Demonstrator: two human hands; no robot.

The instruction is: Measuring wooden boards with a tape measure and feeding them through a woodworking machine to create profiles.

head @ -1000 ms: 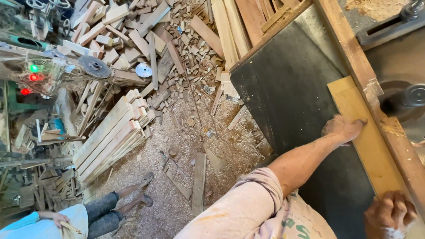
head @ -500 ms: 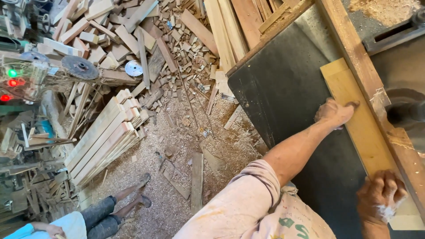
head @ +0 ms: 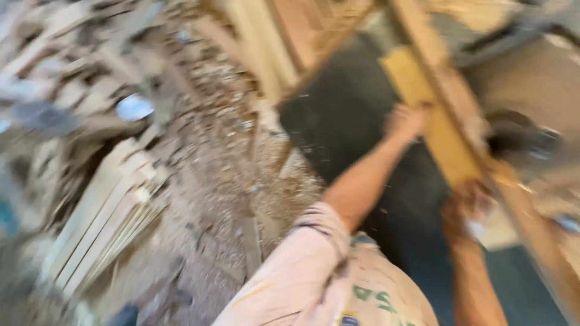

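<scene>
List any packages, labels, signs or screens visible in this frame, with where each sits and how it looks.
No packages, signs or screens can be made out; the frame is heavily blurred.
Printed marking: on the front of the person's pale shirt, bottom centre; green shapes, too blurred to make out further.

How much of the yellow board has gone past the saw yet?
Hard to say: the picture is blurred. The far part of the yellow board already reaches up along the wooden rail. In hand: the left hand presses its side, the right hand is at its near end. The dark table beside it is bare. How much is cut cannot be told.
</scene>
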